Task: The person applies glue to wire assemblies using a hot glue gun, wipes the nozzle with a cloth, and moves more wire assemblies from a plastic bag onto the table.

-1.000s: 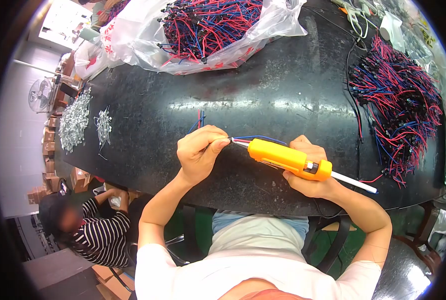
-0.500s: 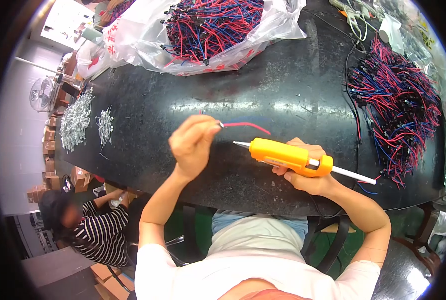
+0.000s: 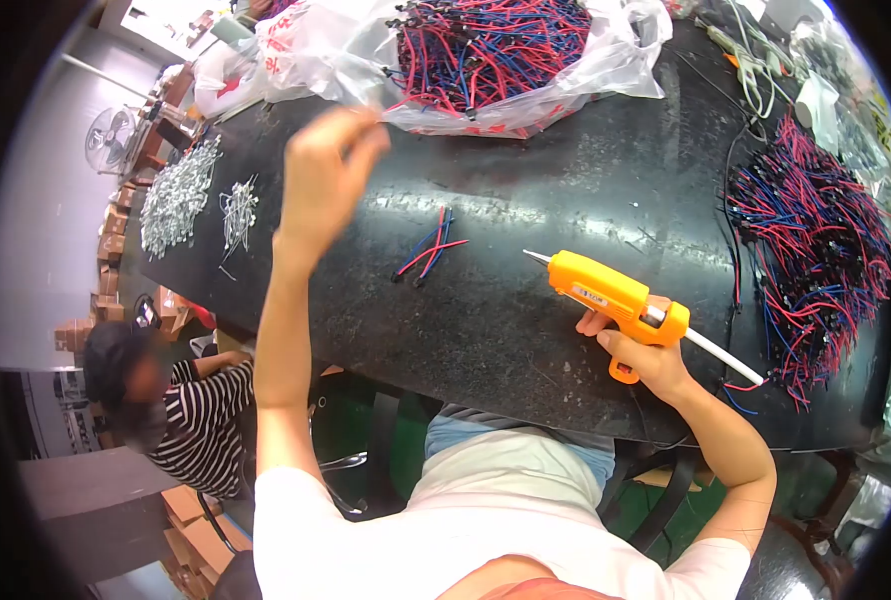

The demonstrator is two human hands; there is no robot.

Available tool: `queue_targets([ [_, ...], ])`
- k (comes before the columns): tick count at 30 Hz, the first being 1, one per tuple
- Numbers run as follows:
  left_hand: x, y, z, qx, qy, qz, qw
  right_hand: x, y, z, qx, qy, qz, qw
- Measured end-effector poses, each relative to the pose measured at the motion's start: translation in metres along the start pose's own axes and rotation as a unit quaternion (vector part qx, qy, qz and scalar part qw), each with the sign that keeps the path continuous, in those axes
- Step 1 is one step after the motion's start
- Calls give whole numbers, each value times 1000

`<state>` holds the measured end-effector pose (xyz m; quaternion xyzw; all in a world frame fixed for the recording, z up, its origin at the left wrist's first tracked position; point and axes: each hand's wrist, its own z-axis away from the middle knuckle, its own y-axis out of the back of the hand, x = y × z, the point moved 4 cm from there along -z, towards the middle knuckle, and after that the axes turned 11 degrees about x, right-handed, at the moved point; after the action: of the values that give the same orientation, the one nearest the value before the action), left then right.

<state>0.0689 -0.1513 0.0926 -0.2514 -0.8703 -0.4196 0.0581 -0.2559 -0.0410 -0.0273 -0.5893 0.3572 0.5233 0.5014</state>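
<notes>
The right hand [image 3: 658, 362] is grasping the yellow glue gun [image 3: 601, 285], its long axis slanting leftward past the crossed wires [image 3: 434, 254], which are lying nearer the left hand [image 3: 324, 178], blurred beside the plastic bag [image 3: 316, 60], its hold unclear, with open room toward the bench's [image 3: 446, 340] near edge.

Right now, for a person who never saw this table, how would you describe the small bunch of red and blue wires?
On the black table, find the yellow glue gun in the right hand. Left of its nozzle tip lies the small bunch of red and blue wires. Only a few wires cross there, unlike the dense heap at far right.
</notes>
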Motion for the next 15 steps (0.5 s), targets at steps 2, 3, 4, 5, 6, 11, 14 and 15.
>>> queue_targets([
  [2, -7, 3, 54, -131, -19, 10, 991, 2, -1, -1, -1, 3, 6, 1000],
  [3, -6, 6, 81, -195, 10, -9, 981, 3, -1, -1, -3, 6, 9, 1000],
  [4, -3, 9, 98, -212, 49, -23, 976, 4, -1, -1, -4, 11, 14, 1000],
  [5, -1, 9, 114, -228, 87, -36, 969, 4, -2, -1, -4, 10, 13, 1000],
  [6, -4, 7, 128, -213, 112, -14, 971, 3, -2, -1, -4, 10, 13, 1000],
  [11, -4, 0, 143, -122, 157, 36, 979, 3, -3, -1, -2, 20, 17, 1000],
  [14, -5, -3, 137, -111, 132, 38, 984, 4, -2, -1, -8, 35, 35, 999],
  [15, -6, -5, 136, -110, 118, 41, 986, 4, -3, 0, -3, 26, 30, 999],
])
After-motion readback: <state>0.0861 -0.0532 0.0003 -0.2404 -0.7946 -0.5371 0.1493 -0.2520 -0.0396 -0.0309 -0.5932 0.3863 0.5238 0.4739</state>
